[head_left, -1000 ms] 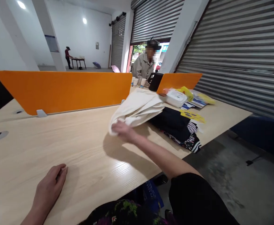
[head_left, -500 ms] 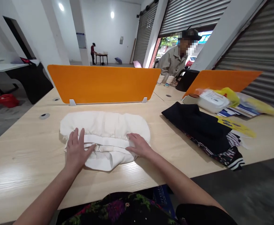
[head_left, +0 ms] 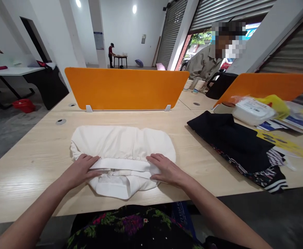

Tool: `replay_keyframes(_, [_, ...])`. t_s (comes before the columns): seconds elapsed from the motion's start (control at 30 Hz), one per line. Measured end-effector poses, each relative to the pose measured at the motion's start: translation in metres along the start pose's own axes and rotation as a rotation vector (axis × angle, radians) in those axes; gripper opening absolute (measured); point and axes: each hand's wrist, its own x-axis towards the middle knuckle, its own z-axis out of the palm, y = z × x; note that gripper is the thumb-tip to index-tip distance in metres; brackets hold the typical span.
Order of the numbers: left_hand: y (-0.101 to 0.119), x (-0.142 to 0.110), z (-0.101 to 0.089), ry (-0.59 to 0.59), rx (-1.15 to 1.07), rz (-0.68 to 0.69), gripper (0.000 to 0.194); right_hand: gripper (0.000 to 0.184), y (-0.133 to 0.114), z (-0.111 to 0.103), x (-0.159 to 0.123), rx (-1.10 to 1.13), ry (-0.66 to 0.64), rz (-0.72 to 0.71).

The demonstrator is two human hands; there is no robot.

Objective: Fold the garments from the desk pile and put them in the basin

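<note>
A white garment [head_left: 122,147] lies bunched on the wooden table [head_left: 32,162] right in front of me, its waistband toward me. My left hand [head_left: 80,168] rests flat on the left end of the waistband, fingers stretched out. My right hand [head_left: 165,167] lies flat on the right end, fingers spread. Neither hand grips the cloth; both press on it.
A pile of dark folded clothes [head_left: 234,141] lies to the right. Behind it are a white box [head_left: 252,110], yellow bags and papers. An orange divider [head_left: 127,88] stands across the table's back. A person [head_left: 205,62] stands beyond it; another stands far off.
A second ago my right hand was dragging the white garment from the right pile. It now lies in front of me, and both hands have slid slightly along the waistband.
</note>
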Motion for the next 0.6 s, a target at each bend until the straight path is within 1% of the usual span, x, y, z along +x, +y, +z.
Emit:
replay_keyframes(0.07, [-0.008, -0.014, 0.002, -0.023, -0.052, 0.046, 0.047, 0.061, -0.006, -0.005, -0.004, 0.000, -0.037, 0.013])
replay_keyframes(0.13, [-0.013, -0.025, 0.006, 0.014, -0.027, 0.072, 0.044, 0.059, -0.012, -0.009, -0.002, -0.021, -0.079, 0.017])
replay_keyframes(0.2, [-0.015, -0.030, 0.013, 0.128, 0.076, 0.024, 0.045, 0.053, -0.018, -0.010, 0.004, -0.047, -0.123, 0.036])
replay_keyframes(0.27, [-0.015, -0.027, 0.018, 0.266, 0.185, -0.104, 0.049, 0.046, -0.024, -0.006, 0.014, -0.027, -0.133, 0.089])
replay_keyframes(0.3, [-0.015, -0.022, 0.019, 0.316, 0.208, -0.187, 0.051, 0.043, -0.029, -0.002, 0.020, 0.014, -0.111, 0.129])
replay_keyframes(0.37, [-0.019, -0.001, 0.016, 0.354, 0.150, -0.378, 0.053, 0.038, -0.043, 0.012, 0.035, 0.161, -0.011, 0.236])
replay_keyframes(0.43, [-0.023, 0.029, 0.004, 0.360, 0.010, -0.530, 0.053, 0.032, -0.064, 0.030, 0.049, 0.403, 0.070, 0.320])
replay_keyframes(0.47, [-0.023, 0.046, -0.004, 0.371, -0.050, -0.551, 0.053, 0.031, -0.077, 0.040, 0.054, 0.544, 0.064, 0.315])
replay_keyframes(0.5, [-0.021, 0.061, -0.014, 0.407, -0.087, -0.510, 0.053, 0.030, -0.091, 0.049, 0.059, 0.681, 0.019, 0.264])
replay_keyframes(0.53, [-0.015, 0.075, -0.024, 0.444, -0.102, -0.419, 0.053, 0.031, -0.105, 0.056, 0.063, 0.791, -0.056, 0.166])
replay_keyframes(0.57, [-0.007, 0.085, -0.032, 0.476, -0.097, -0.310, 0.053, 0.032, -0.117, 0.061, 0.067, 0.861, -0.138, 0.043])
replay_keyframes(0.6, [0.003, 0.091, -0.037, 0.498, -0.076, -0.206, 0.052, 0.032, -0.126, 0.062, 0.070, 0.882, -0.205, -0.081])
